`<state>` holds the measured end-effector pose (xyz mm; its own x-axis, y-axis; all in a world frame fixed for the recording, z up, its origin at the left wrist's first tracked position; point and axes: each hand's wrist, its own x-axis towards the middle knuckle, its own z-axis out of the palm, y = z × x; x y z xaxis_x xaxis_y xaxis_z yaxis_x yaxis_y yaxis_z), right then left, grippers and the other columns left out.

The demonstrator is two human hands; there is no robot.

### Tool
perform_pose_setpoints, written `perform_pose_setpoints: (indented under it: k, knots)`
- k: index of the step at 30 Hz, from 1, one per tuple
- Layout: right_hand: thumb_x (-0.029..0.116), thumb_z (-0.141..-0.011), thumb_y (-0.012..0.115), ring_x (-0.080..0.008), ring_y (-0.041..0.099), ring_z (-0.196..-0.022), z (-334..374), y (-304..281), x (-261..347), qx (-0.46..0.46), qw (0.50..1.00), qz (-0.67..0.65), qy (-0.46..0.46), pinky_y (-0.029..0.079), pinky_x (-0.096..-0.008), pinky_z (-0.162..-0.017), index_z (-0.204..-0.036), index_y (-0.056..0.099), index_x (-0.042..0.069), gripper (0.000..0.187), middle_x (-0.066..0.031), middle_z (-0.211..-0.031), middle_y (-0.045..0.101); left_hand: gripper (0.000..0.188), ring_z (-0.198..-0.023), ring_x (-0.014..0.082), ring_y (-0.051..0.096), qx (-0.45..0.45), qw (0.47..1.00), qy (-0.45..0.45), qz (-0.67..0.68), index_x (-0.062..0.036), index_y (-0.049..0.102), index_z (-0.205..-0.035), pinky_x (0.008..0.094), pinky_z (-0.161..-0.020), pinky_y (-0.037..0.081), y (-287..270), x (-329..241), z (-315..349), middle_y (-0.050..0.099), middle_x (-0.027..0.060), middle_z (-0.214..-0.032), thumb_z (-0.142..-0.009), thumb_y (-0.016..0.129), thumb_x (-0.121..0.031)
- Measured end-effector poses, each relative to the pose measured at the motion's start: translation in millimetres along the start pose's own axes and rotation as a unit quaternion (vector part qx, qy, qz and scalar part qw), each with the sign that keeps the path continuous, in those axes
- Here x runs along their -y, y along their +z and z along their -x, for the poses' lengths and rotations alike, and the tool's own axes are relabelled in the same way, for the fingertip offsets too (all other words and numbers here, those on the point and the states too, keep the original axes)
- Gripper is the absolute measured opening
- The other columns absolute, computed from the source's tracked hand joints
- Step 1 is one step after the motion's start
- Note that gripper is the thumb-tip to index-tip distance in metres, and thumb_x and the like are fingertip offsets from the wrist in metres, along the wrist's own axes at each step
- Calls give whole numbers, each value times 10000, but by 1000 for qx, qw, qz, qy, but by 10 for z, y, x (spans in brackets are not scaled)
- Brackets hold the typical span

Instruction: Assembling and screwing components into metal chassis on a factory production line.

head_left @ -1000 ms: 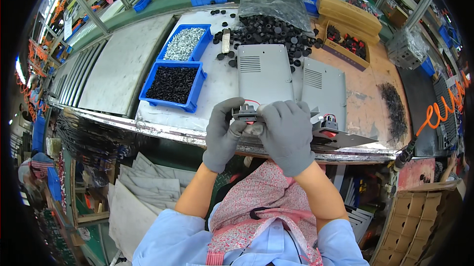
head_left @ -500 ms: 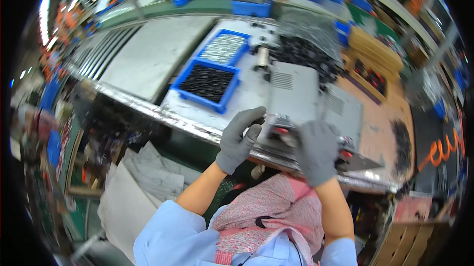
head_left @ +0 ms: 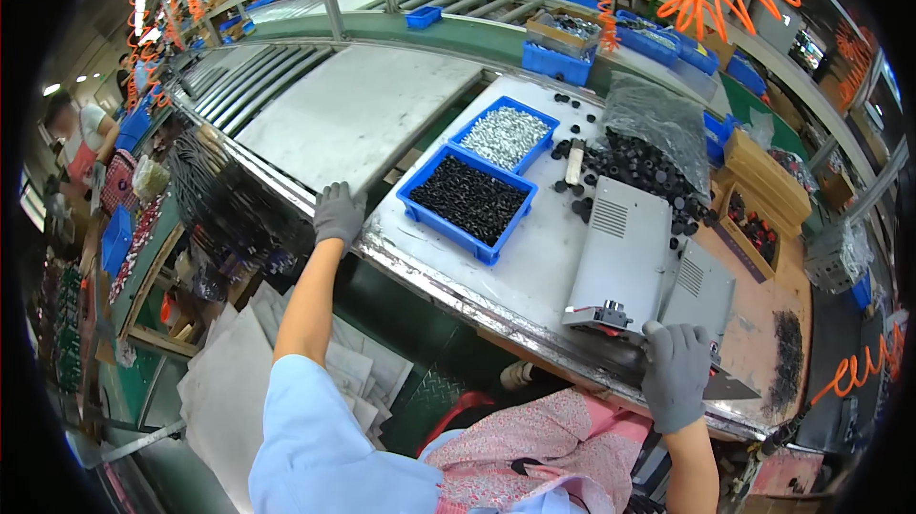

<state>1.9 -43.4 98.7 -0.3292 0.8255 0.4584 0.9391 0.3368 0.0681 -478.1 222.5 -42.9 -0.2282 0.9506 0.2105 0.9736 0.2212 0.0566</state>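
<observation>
My left hand (head_left: 339,213), in a grey glove, lies with fingers stretched on the near corner of a large white board (head_left: 358,108). Off to the right, my gloved right hand (head_left: 676,376) is curled at the near end of two grey vented metal casings. The left casing (head_left: 625,247) has a small black and red fitting (head_left: 609,315) on its near end. The right casing (head_left: 697,294) lies partly behind my right fingers. Whatever those fingers hold, if anything, is hidden.
Blue trays of black screws (head_left: 468,201) and silver parts (head_left: 506,135) stand left of the casings. Round black caps (head_left: 644,166) lie heaped under a clear plastic bag (head_left: 658,113). A cardboard box (head_left: 749,232) holds small parts. Conveyor rollers (head_left: 262,89) run at far left.
My left hand has gone from beside the casings over to the white board at the left. My right hand stays by the casings, now lower at their near end. The view has shifted.
</observation>
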Motion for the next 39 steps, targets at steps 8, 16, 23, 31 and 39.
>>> perform_pose_setpoints:
  k: [8, 16, 23, 31, 39]
  knots:
    - [108, -752, 612, -268, 553, -824, 65, -94, 32, -45, 998, 30, 6, 411, -399, -805, -1051, 546, 40, 314, -100, -898, 571, 544, -1222, 316, 467, 28, 997, 66, 13, -42, 542, -1234, 390, -1048, 326, -134, -140, 144, 528, 171, -1290, -927, 382, -461]
    - [480, -831, 590, -340, 554, -916, 704, -485, -585, -75, 984, 80, 142, 408, -438, -812, -1128, 547, 32, 539, -149, -992, 582, 475, -1050, 336, 588, 61, 924, 202, 318, -73, 613, -1155, 394, -916, 445, -1424, -1099, 767, 635, 167, -1100, -920, 465, -459]
    - [323, -710, 712, -308, 563, -707, 994, -407, -546, 24, 981, 29, 190, 425, -413, -629, -909, 571, 102, 329, -94, -766, 566, 482, -1029, 325, 571, 91, 748, 596, 276, -78, 544, -1220, 373, -864, 462, -1996, -2556, 1892, 563, 154, -1192, -833, 648, -345]
    - [135, -718, 551, -239, 584, -803, 1510, -344, -37, 43, 985, 77, 146, 451, -365, -695, -901, 576, 65, 197, -73, -832, 575, 298, -791, 251, 567, 22, 758, 616, 215, -142, 604, -990, 380, -678, 450, -1618, -2488, 2634, 554, 50, -855, -705, 684, -170]
    - [100, -705, 553, -267, 600, -905, 1703, -290, -24, 41, 984, 76, 155, 460, -378, -766, -983, 575, 23, 289, -115, -965, 604, 200, -792, 222, 558, -82, 781, 595, 173, -123, 604, -896, 356, -684, 432, -1502, -2490, 2816, 544, 26, -834, -698, 603, -101]
